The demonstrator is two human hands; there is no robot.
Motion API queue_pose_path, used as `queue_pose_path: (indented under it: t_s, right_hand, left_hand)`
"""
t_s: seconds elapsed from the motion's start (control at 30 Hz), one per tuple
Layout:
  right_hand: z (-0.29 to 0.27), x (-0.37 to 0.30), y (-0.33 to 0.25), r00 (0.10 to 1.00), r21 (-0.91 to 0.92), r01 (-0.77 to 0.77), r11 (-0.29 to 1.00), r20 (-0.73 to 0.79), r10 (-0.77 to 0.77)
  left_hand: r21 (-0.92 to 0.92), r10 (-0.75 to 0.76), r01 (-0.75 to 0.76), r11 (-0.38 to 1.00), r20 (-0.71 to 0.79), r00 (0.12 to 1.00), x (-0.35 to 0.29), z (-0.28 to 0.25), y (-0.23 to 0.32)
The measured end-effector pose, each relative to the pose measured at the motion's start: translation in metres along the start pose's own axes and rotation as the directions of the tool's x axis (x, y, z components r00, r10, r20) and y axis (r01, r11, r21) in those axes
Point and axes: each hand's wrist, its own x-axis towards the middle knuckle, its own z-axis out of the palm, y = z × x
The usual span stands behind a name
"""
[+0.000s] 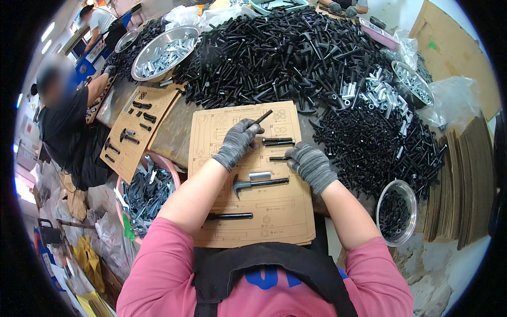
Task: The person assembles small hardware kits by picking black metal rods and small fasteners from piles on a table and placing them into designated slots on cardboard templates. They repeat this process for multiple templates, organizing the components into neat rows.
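My gloved left hand (238,141) is gripping a slim black rod (264,117) between closed thumb and fingers, just inside the top edge of a brown cardboard sheet (290,226) on the bench (170,138). My gloved right hand (312,165) is reaching over the sheet's right edge, its bent fingertips meeting the end of a short black bolt (278,158); I cannot tell whether they are closing on it. Between my hands, two black bolts (279,141) are lying side by side. Nearer the middle, a silver tube (260,175) is lying just above a hook-headed black bar (264,183), and a long black rod (235,215) is resting toward the bottom edge, partly hidden by my left forearm. Bare cardboard is showing toward the bottom right corner, giving room to move; beyond the top edge, a heap of black bolts (274,58) is crowding the bench. The sheet is carrying outline drawings, small captions and a heading along its top edge; blue lettering (262,279) is showing on my pink shirt (158,259).
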Motion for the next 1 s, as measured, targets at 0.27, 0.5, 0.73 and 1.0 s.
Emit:
queue_pose_path:
  t_s: [0.27, 0.5, 0.73, 1.0]
  right_hand:
    - [0.006, 0.003, 0.001, 0.997, 0.031, 0.044, 0.999, -0.072, -0.042]
    - [0.012, -0.012, 0.01, 0.943, 0.269, 0.109, 0.957, -0.332, -0.014]
    - [0.001, -0.04, -0.016, 0.916, 0.425, 0.11, 0.898, -0.393, 0.074]
    - [0.006, -0.056, -0.017, 0.894, 0.483, 0.095, 0.871, -0.427, 0.139]
  left_hand:
    - [-0.026, 0.091, -0.095, 0.995, -0.121, 0.989, -0.063, -0.044, 0.004]
    - [0.386, 0.318, -0.244, 0.89, -0.143, 0.937, -0.15, -0.074, -0.022]
    - [0.748, 0.585, -0.594, 0.296, 0.35, 0.732, -0.218, -0.057, -0.052]
    - [0.824, 0.614, -0.511, 0.244, 0.276, 0.739, -0.234, -0.055, -0.069]
